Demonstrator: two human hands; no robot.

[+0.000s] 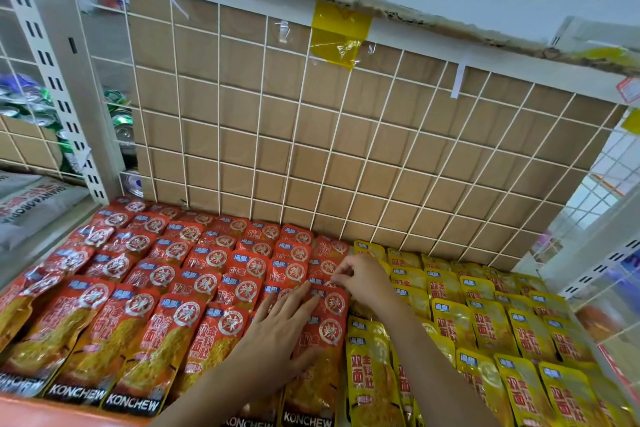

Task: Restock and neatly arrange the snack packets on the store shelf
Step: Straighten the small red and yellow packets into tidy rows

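Red snack packets (166,274) lie in overlapping rows across the left and middle of the shelf. Yellow snack packets (485,319) fill the right side. My left hand (277,329) lies flat with straight fingers on the rightmost red column, pressing the packets there. Just beyond it, my right hand (360,276) has curled fingers that pinch the top edge of a red packet (329,288) at the border between red and yellow rows.
A white wire grid (311,135) backed by brown cardboard closes the rear of the shelf. Drink cans (121,121) sit behind the grid at the left, beside a white slotted upright (55,87). Grey bags (31,204) lie on the neighbouring shelf at left.
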